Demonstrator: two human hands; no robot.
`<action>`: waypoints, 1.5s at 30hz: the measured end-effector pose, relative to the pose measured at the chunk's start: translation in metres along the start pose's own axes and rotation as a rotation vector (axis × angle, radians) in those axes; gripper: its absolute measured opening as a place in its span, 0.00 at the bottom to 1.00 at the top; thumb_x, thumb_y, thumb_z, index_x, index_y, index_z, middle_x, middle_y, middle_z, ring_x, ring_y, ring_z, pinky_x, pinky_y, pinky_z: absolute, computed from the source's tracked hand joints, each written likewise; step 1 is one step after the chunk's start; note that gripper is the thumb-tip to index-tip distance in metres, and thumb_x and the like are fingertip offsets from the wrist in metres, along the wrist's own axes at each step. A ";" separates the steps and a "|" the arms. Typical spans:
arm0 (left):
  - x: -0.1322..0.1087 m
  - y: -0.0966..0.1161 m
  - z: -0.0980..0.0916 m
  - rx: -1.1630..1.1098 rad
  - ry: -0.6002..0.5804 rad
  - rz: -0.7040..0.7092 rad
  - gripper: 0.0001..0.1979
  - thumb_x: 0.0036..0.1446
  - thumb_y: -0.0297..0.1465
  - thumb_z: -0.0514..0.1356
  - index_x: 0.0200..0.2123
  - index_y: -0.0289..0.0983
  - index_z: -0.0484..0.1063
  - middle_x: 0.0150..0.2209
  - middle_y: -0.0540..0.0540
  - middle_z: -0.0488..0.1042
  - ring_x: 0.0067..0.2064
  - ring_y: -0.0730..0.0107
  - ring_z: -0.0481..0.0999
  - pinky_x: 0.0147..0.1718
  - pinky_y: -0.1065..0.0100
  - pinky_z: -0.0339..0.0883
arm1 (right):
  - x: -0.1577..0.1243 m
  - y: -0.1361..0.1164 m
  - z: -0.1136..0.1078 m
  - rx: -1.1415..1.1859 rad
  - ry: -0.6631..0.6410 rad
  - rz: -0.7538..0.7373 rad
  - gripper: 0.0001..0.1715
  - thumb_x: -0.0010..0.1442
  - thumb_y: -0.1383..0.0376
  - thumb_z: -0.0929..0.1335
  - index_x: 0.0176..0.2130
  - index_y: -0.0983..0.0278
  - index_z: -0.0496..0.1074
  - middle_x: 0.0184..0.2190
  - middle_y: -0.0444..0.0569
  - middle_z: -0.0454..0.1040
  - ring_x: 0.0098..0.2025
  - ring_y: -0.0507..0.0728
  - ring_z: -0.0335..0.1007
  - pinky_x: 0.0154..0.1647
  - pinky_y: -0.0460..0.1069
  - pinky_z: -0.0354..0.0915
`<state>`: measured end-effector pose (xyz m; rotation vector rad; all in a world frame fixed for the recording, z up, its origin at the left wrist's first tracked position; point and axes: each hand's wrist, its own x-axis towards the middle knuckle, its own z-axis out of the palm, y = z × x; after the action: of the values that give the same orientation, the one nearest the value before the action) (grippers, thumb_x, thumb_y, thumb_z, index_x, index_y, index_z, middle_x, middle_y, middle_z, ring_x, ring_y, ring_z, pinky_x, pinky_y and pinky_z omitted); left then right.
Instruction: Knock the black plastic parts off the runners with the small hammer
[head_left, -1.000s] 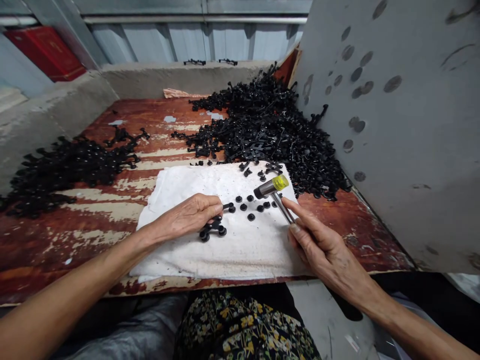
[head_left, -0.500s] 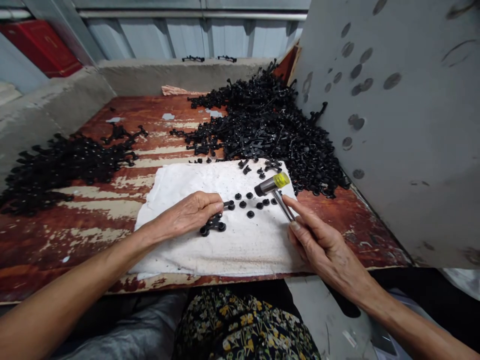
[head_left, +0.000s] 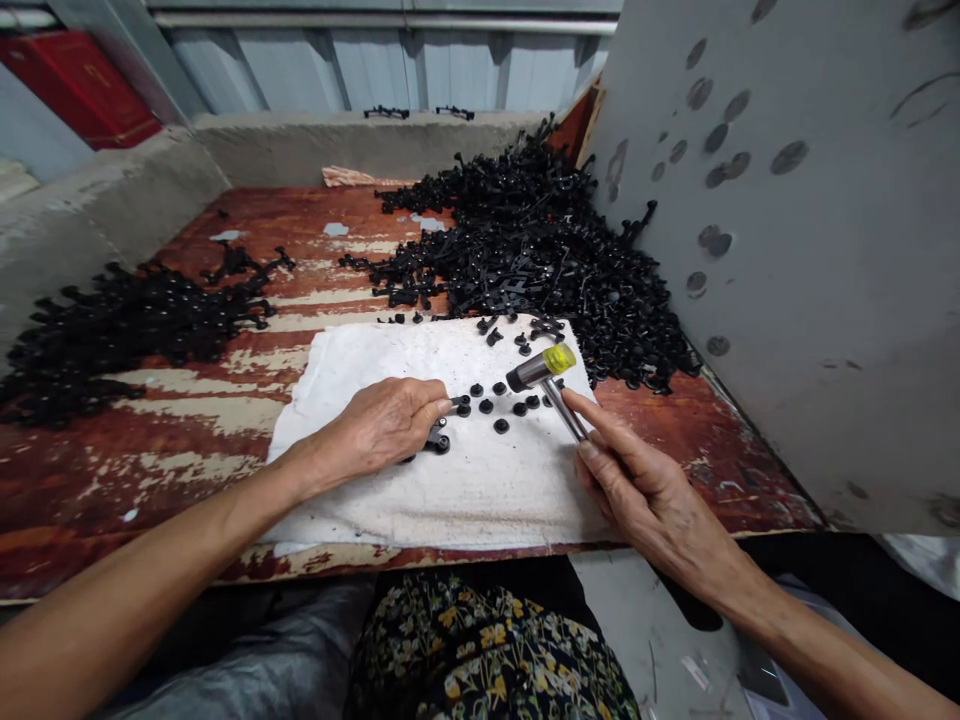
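I have the bare left arm (head_left: 187, 545) angled in from the lower left, the left hand (head_left: 394, 418) back upward, fingers (head_left: 426, 390) folded in a pinch. My bare right arm (head_left: 810, 640) slants in from the lower right; the right hand (head_left: 634, 475) is curled in a grip, forefinger (head_left: 596, 412) stretched forward.

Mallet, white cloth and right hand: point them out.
Mallet (head_left: 535, 372): head camera, metal body between its two faces.
White cloth (head_left: 495, 495): head camera, bare area near the front edge.
Right hand (head_left: 637, 475): head camera, middle of the hand.
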<state>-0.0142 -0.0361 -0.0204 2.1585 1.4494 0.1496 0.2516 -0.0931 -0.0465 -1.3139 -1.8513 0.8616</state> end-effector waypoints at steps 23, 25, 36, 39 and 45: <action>0.010 -0.007 -0.014 0.128 -0.088 0.120 0.13 0.61 0.34 0.47 0.27 0.38 0.66 0.22 0.51 0.64 0.25 0.72 0.61 0.27 0.69 0.51 | 0.010 -0.026 0.004 -0.301 -0.164 -0.333 0.40 0.63 0.76 0.57 0.71 0.61 0.47 0.40 0.56 0.76 0.36 0.58 0.75 0.39 0.55 0.75; 0.008 -0.004 -0.012 0.198 -0.058 0.104 0.13 0.61 0.35 0.47 0.30 0.38 0.68 0.25 0.49 0.68 0.27 0.70 0.65 0.28 0.69 0.51 | 0.010 -0.026 0.006 -0.360 -0.200 -0.327 0.41 0.61 0.77 0.57 0.70 0.62 0.49 0.36 0.55 0.76 0.29 0.57 0.72 0.31 0.53 0.74; 0.005 0.001 -0.008 0.262 -0.053 0.008 0.15 0.63 0.35 0.45 0.34 0.39 0.70 0.29 0.46 0.73 0.30 0.66 0.70 0.28 0.68 0.51 | 0.008 -0.021 0.007 -0.360 -0.195 -0.291 0.42 0.62 0.76 0.58 0.70 0.55 0.48 0.42 0.54 0.77 0.34 0.58 0.75 0.35 0.53 0.75; 0.005 0.002 -0.009 0.262 -0.057 0.016 0.14 0.62 0.34 0.47 0.31 0.39 0.69 0.26 0.48 0.71 0.28 0.68 0.68 0.28 0.68 0.51 | 0.008 -0.020 0.008 -0.387 -0.242 -0.267 0.40 0.61 0.76 0.58 0.69 0.58 0.52 0.39 0.54 0.76 0.33 0.59 0.75 0.36 0.55 0.75; 0.004 -0.004 -0.006 0.247 -0.015 0.072 0.16 0.64 0.37 0.46 0.29 0.39 0.67 0.24 0.49 0.68 0.26 0.70 0.66 0.27 0.69 0.50 | 0.003 -0.027 0.006 -0.267 -0.098 -0.373 0.44 0.63 0.77 0.57 0.71 0.54 0.40 0.40 0.53 0.74 0.35 0.57 0.72 0.37 0.52 0.73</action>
<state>-0.0179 -0.0290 -0.0180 2.4052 1.4464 -0.0214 0.2326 -0.0981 -0.0271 -1.0389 -2.2556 0.5016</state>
